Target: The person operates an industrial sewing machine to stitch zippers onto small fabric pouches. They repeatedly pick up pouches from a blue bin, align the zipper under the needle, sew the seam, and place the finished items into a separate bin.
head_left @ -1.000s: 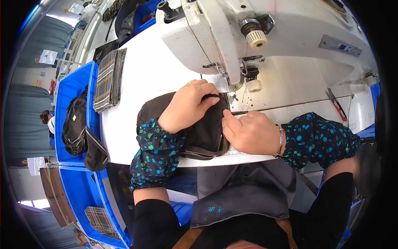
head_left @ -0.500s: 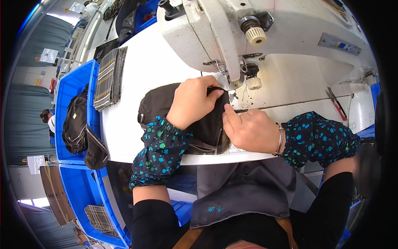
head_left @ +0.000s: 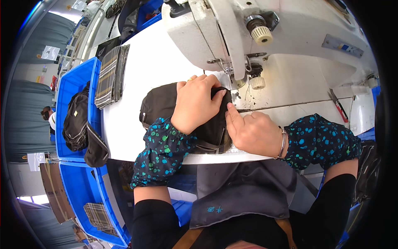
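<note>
A dark brown fabric bag (head_left: 159,101) with silver zippers lies on the white table under my hands, beside the needle area (head_left: 236,81) of a white sewing machine (head_left: 203,29). My left hand (head_left: 195,103) is closed on the bag's upper right corner, thumb and fingers pinching the fabric and partly hiding it. My right hand (head_left: 253,133) rests at the bag's right edge, index finger pressed on the fabric below the left thumb, the other fingers curled, their tips hidden.
Blue bins (head_left: 63,124) at left hold dark bags (head_left: 74,120) and plaid pieces (head_left: 97,218). A plaid stack (head_left: 110,76) lies beside them. Red-handled scissors (head_left: 339,106) lie right. A co-worker (head_left: 49,114) is visible far left.
Compared with a second ago, both hands and the bag have shifted slightly up and to the right, closer to the needle area. The left hand keeps its pinch.
</note>
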### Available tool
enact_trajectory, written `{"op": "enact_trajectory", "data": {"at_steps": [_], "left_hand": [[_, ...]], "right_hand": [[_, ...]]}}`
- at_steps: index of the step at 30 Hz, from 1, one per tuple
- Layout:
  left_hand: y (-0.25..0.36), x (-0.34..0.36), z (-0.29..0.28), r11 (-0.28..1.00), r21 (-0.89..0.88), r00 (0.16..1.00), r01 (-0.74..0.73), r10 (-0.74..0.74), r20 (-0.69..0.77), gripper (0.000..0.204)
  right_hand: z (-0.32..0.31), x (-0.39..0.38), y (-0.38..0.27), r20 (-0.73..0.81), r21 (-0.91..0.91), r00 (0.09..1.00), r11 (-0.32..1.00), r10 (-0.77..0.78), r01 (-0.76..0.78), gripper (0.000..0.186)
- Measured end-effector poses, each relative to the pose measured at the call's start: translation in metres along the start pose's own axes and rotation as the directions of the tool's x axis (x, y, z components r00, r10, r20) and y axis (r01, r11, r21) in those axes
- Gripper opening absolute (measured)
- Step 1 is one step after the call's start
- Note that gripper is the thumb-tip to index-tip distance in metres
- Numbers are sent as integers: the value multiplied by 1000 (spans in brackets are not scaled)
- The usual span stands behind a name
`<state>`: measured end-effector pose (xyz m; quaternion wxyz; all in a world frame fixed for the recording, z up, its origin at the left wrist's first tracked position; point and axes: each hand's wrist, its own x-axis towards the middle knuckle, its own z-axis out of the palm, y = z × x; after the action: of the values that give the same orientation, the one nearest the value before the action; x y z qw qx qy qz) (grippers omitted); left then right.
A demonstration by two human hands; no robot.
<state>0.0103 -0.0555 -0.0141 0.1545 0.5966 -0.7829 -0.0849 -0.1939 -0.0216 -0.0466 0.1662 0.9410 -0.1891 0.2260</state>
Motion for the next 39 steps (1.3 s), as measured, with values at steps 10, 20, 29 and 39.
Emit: {"op": "enact_trajectory", "data": {"at_steps": [10,20,29,39], "left_hand": [[-8,21,1,987,-108,984,116,-100,144,17],[-22,40,22,982,-45,973,-186,177,-150,31],[-27,42,28,986,-47,974,-163,153,-168,31],[-25,41,28,979,-196,996,-61,46,-80,24]], "right_hand": [[3,2,7,15,-38,999,999,36,-36,26],[6,4,21,54,-46,996,997,65,-63,31],[7,6,24,36,-47,995,995,88,-86,30],[7,4,25,24,28,994,993,110,-111,27]]}}
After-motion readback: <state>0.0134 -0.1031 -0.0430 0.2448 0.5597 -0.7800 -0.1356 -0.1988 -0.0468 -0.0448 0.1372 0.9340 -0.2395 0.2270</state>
